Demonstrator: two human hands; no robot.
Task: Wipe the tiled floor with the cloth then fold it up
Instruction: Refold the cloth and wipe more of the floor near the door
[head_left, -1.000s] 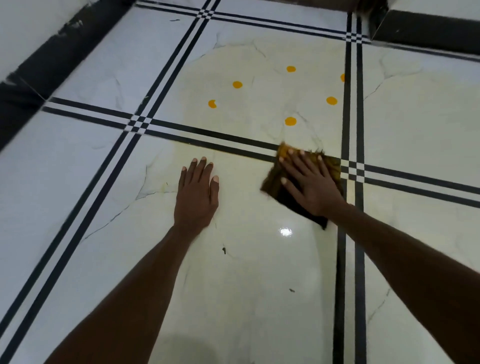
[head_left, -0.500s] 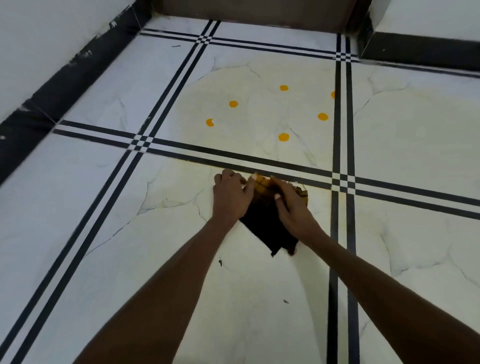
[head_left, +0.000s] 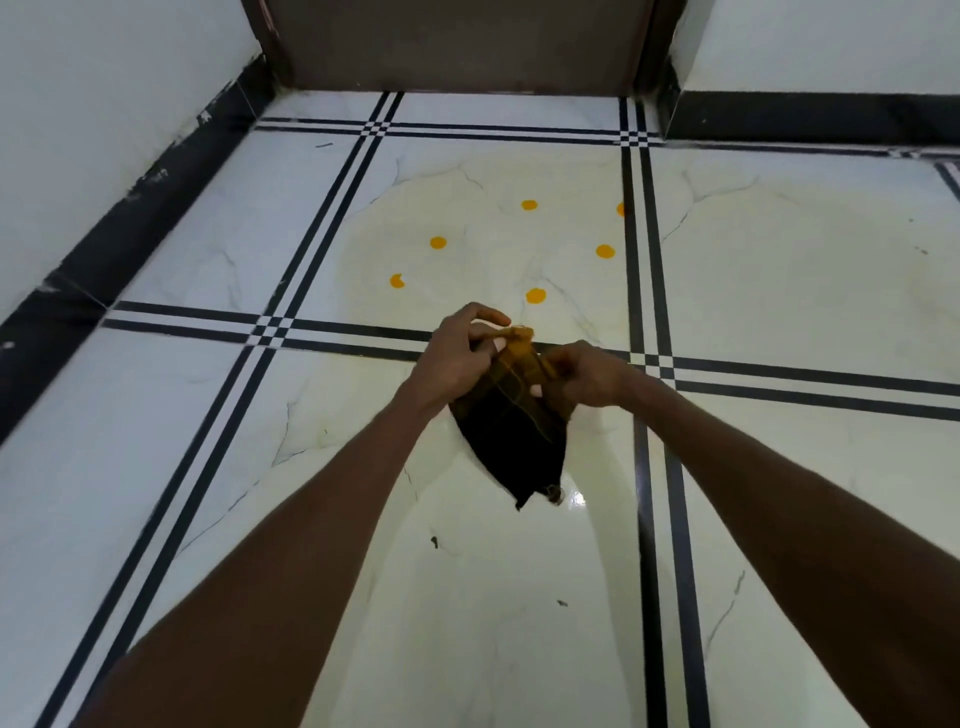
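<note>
At mid-frame I see both hands up off the floor with the cloth between them: the left hand pinches its yellowish top edge and the right hand curls round the same edge from the other side. The dark rest of the cloth hangs down toward the lower middle; I cannot tell whether its tip touches the tile. Orange dots sit just above the hands, a door at the top.
</note>
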